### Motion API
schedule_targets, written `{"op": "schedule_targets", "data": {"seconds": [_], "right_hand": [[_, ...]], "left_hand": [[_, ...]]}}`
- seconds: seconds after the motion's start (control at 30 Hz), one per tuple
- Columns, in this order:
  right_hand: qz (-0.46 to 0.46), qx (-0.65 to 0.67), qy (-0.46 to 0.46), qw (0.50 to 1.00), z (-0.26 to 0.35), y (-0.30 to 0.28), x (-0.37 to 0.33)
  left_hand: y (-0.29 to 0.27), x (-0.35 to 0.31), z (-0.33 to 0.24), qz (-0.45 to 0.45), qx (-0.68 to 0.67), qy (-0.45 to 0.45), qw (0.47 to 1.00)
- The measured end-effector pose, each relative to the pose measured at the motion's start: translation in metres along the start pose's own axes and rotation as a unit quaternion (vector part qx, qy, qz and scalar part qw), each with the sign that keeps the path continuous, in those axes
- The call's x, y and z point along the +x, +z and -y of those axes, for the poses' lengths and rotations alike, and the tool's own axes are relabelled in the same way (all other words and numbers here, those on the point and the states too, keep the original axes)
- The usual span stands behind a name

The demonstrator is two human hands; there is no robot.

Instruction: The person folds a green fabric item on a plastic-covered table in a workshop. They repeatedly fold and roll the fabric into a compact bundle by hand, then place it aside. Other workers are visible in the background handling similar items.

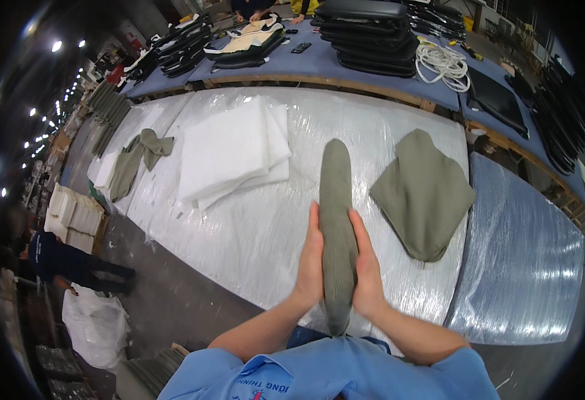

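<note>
A padded olive-green cushion [336, 220] stands on edge in front of my body, its narrow side facing up. My left hand [311, 260] presses flat against its left face. Against the right face lies my right hand [367, 267], fingers stretched out and pointing away from me. Between both palms the cushion is held; its underside is hidden. To the right, an olive-green fabric cover [426, 197] lies spread on the plastic-wrapped table [252, 247]. Left of the cushion sits a stack of white padding sheets [229, 150].
Another crumpled green cloth [132, 160] lies at the table's left end. Behind, a blue-topped bench [292, 63] bears stacked black cushions [366, 37] and coiled white rope [444, 65]. A person in dark clothes [62, 260] stands at the left beside a white plastic bag [96, 327].
</note>
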State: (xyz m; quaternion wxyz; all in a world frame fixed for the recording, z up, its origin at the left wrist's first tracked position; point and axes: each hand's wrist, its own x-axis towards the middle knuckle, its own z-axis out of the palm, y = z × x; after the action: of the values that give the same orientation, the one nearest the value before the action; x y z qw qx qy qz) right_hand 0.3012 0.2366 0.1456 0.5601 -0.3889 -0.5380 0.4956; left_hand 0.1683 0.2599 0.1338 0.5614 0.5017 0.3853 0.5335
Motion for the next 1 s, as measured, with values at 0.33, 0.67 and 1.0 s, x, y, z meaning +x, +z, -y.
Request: {"op": "schedule_targets", "data": {"seconds": [0.33, 0.67, 1.0], "right_hand": [[-0.065, 0.017, -0.064, 0.996, -0.036, 0.023, -0.001], [0.035, 0.027, 0.091, 0.995, 0.001, 0.016, 0.026], [0.244, -0.153, 0.071, 0.955, 0.001, 0.036, -0.005]], "left_hand": [[-0.009, -0.017, 0.002, -0.032, -0.141, -0.017, 0.989], [0.015, -0.034, -0.042, -0.119, 0.212, 0.247, 0.938], [-0.049, -0.119, -0.064, -0.105, 0.454, 0.279, 0.840]]}}
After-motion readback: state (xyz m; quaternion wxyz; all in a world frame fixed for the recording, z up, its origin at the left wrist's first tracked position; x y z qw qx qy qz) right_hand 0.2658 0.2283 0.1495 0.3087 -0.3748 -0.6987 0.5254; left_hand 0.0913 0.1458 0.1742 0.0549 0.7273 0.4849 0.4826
